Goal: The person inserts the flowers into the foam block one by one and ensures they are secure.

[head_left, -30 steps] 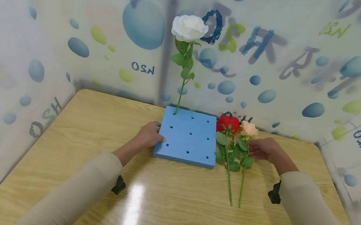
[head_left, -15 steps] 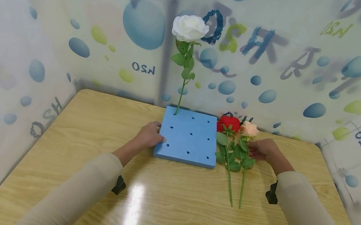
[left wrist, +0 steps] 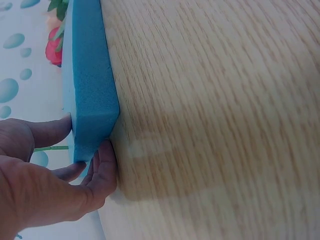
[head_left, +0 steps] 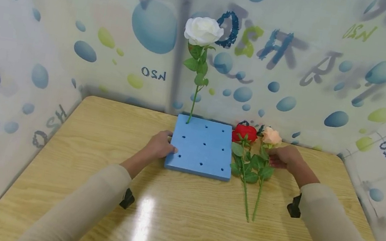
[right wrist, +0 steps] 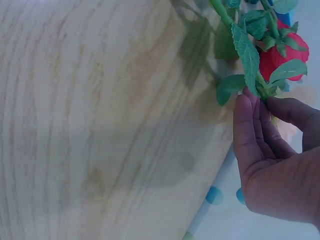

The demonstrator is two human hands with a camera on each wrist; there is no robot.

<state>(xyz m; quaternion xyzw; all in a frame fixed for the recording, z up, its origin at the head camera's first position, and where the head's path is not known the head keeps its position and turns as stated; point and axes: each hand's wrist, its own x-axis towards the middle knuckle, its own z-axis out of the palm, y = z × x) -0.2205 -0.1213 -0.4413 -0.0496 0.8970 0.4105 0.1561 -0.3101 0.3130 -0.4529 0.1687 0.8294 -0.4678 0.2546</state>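
A blue foam board with several small holes lies on the table. My left hand grips its left side, the thumb on top; in the left wrist view, fingers lie along the board's edge. Out of the back-left hole a long-stemmed white rose stands upright. Right of the board are a red rose and a peach rose, side by side with stems toward me. My right hand pinches the peach rose's stem just below the bloom, between thumb and fingers.
The wooden table reaches back to a patterned wall, with side walls left and right. The leaves of the two lying roses overlap beside the board's right edge.
My right hand has taken hold of the peach rose. Its bloom has shifted slightly up and right, away from the red one, and its stem end slightly left. My left hand stays on the board.
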